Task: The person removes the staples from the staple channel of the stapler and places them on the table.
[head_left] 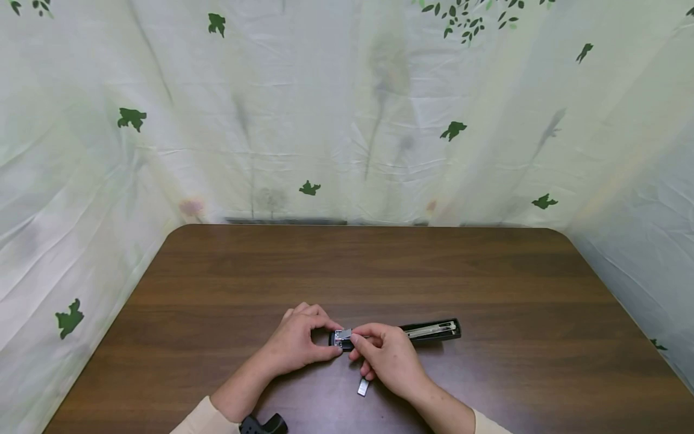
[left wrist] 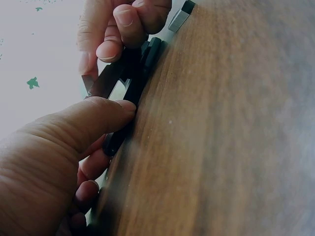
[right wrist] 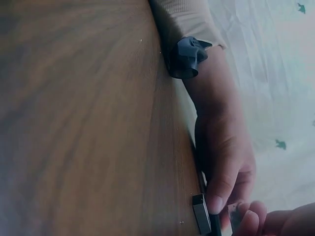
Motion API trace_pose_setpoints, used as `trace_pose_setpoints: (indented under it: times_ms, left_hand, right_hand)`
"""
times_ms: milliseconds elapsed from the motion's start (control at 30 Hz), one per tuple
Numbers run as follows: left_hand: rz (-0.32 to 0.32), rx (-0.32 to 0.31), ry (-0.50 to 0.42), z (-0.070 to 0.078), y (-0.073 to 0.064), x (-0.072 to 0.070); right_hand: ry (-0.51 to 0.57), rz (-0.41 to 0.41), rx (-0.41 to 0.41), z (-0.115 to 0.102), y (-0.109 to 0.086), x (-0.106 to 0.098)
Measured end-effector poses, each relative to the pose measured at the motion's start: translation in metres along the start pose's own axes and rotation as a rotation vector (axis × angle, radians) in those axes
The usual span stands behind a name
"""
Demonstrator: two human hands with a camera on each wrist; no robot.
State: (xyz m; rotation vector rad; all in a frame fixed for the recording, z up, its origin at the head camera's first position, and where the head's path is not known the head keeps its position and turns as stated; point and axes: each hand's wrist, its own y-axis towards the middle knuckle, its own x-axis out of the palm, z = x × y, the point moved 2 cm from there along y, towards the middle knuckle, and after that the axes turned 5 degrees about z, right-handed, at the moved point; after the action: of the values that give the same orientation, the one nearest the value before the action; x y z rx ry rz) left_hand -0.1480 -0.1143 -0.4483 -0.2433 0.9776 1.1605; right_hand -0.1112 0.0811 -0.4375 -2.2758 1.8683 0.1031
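Note:
A black stapler (head_left: 432, 331) lies on the table, spread wide, its metal channel facing up on the right side. My left hand (head_left: 300, 340) grips the stapler's left end between thumb and index finger; the thumb presses along its black base (left wrist: 129, 91) in the left wrist view. My right hand (head_left: 389, 357) pinches a small silver metal piece (head_left: 344, 333) over that end. I cannot tell whether this piece is a staple strip or part of the stapler. The stapler's middle is hidden behind the right hand. Just below the right fingers lies a strip of staples (head_left: 363, 386).
The brown wooden table (head_left: 244, 271) extends around the hands, with rounded far corners. Pale curtains (head_left: 336, 120) with green leaf prints hang behind it and at both sides. A black wrist device (head_left: 264, 424) sits by the left sleeve, close over the table's near part.

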Motion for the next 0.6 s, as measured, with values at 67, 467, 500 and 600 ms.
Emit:
trace_pose_setpoints:
  times_ms: [67, 467, 500, 600]
  left_hand:
    - [-0.009, -0.009, 0.001, 0.0006, 0.0, -0.0006]
    - [-0.027, -0.026, 0.003, 0.0016, 0.0003, -0.0013]
    - [-0.026, -0.025, 0.002, 0.0015, 0.0003, -0.0012]
    - [-0.025, -0.026, 0.0, 0.0016, 0.0001, -0.0012]
  right_hand:
    - [0.002, 0.001, -0.002, 0.0005, -0.0001, 0.0002]
    - [-0.005, 0.017, 0.009, -0.0019, -0.0006, -0.0002]
    - [-0.01, 0.02, 0.008, -0.0021, -0.0008, -0.0002]
    - [-0.019, 0.023, 0.007, -0.0021, -0.0009, -0.0005]
